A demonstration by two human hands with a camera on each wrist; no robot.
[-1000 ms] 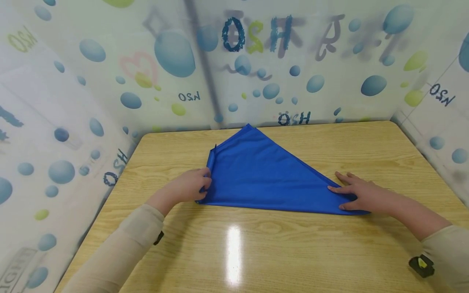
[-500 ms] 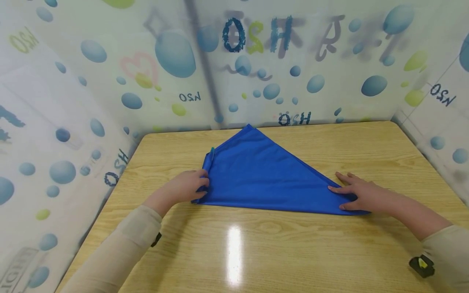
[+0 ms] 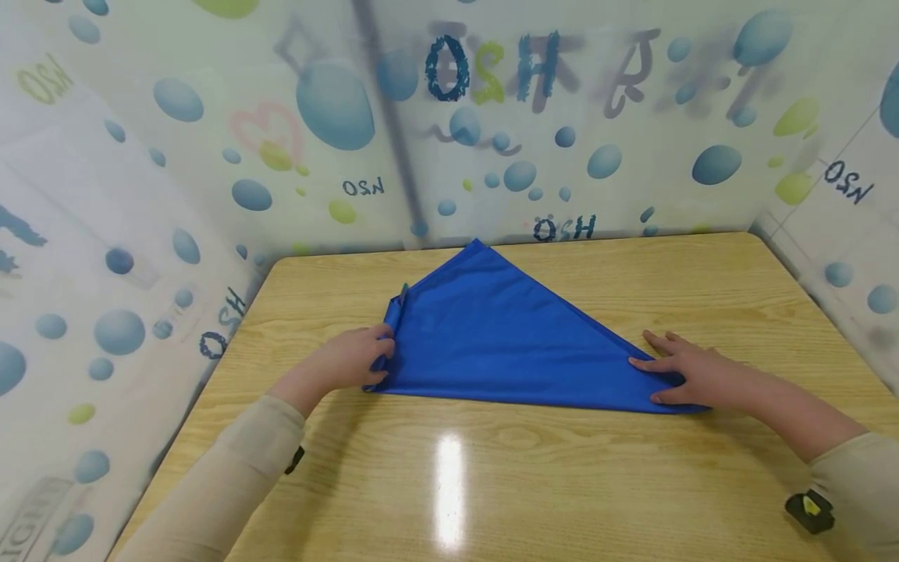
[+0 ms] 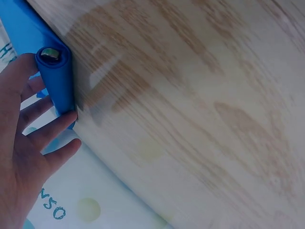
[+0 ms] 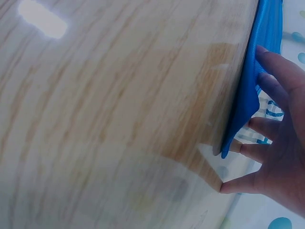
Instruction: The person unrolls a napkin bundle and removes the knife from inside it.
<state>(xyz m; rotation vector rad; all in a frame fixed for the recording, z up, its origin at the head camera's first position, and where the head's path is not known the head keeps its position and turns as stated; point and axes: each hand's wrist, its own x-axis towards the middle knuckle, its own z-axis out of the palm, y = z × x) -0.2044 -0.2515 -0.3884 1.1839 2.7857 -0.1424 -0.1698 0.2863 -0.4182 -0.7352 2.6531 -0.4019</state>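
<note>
A blue cloth point(image 3: 492, 336) lies on the table, roughly a triangle with its peak at the back and a long straight front edge. Its left side is wound into a narrow roll point(image 4: 59, 81), with something small, greenish and shiny inside the near end. My left hand point(image 3: 351, 357) grips this roll, thumb at the near end and fingers curled over it. At the cloth's right corner my right hand point(image 3: 691, 371) rests with spread fingers, thumb and index on the cloth. In the right wrist view its other fingers reach past the cloth's tip.
The wooden table point(image 3: 548, 484) has a rounded far edge against a pale wall covering point(image 3: 449, 156) with blue and green dots and lettering. The covering also rises along the left and right sides. A bright reflection shows on the tabletop in front of the cloth.
My left hand has moved a little to the left with the roll, and the flat part of the cloth reaches further left. The right hand stays in place.
</note>
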